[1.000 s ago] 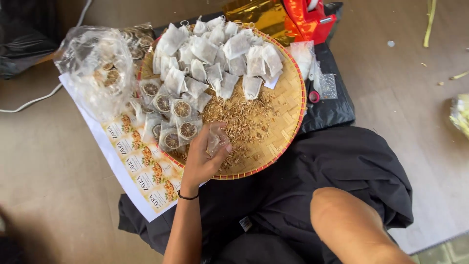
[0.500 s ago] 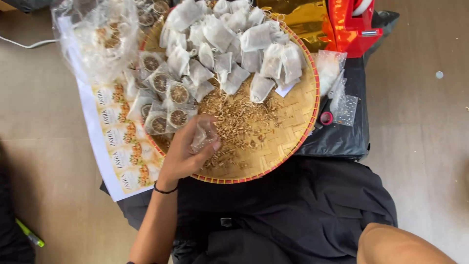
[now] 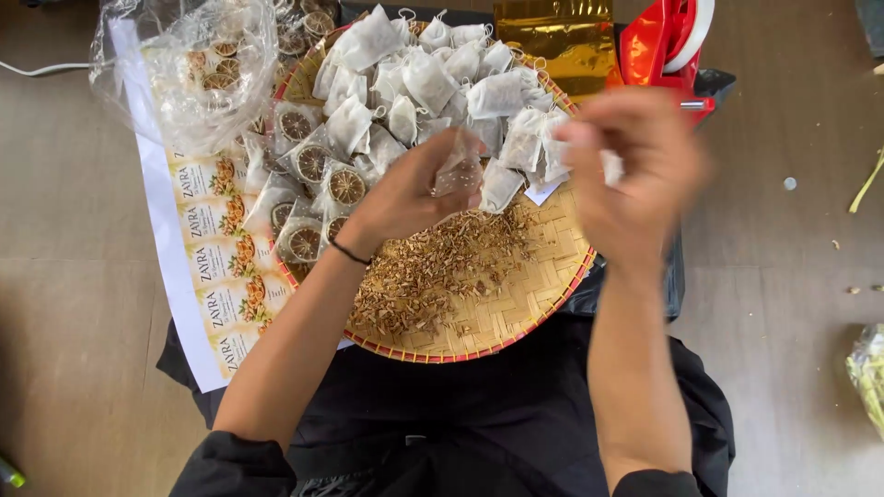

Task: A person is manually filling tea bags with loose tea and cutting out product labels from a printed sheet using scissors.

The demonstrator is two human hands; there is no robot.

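I see left hand point(image 3: 405, 198) pinching sachet point(image 3: 458, 166) over tray point(image 3: 516, 313), catching spills | right hand point(image 3: 635, 161) blurred, grip unclear | chips point(image 3: 424, 276) below sachet

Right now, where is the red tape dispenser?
In the head view, the tape dispenser sits at the top right, just beyond the woven tray, beside the gold foil bag and above the right hand.

I see a tan woven tray point(image 3: 516, 304) with a red rim, its weave a criss-cross pattern. Brown dried bits point(image 3: 433, 267) lie on it beside white mesh sachets point(image 3: 433, 78). The tape dispenser point(image 3: 668, 41) is red, the foil pouch point(image 3: 557, 37) gold. The label sheet point(image 3: 207, 267) is white with repeating orange fruit prints.
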